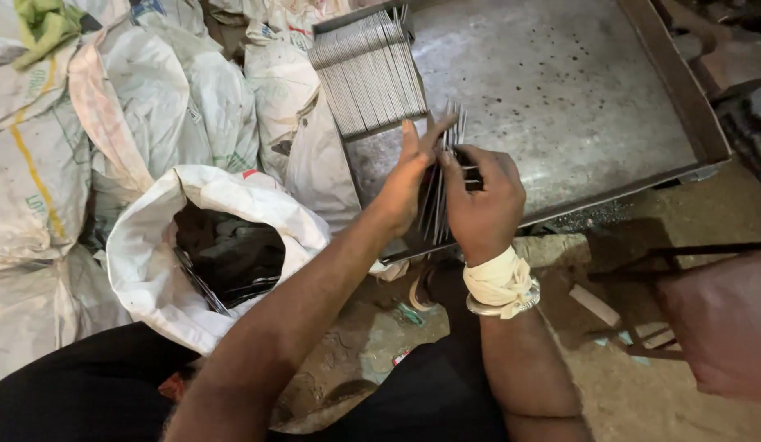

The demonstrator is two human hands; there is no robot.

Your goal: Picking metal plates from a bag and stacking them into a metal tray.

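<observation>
Metal strips (442, 192), thin, flat and grey, stand on edge as a loose bundle between the two hands, at the near rim of a large metal tray (560, 90). The strips fan slightly at the top, where their ends rise above the fingers; their lower ends meet the tray floor close to its front lip.

Left hand (405, 184) presses the bundle from the left side with the palm flat and the fingers extended upward, barely spread. Right hand (483, 200) is curled around the bundle from the right, fingers closed over the strips and knuckles facing the camera. A cloth wrap (496, 278) and a metal bangle (505, 303) sit on the right wrist.

Open white sack (208, 245) stands near the left forearm, its mouth turned toward the person and dark metal pieces visible inside. More filled sacks (110, 106) are stacked behind it and reach the left wall of the tray.

Second batch of strips (368, 74) lies packed in an ordered row at the far left corner of the tray, apart from the held bundle. The tray floor to the right of the hands is bare sheet metal, bounded by raised edges. Dirt floor (626, 213) lies beyond the tray's near right edge.
</observation>
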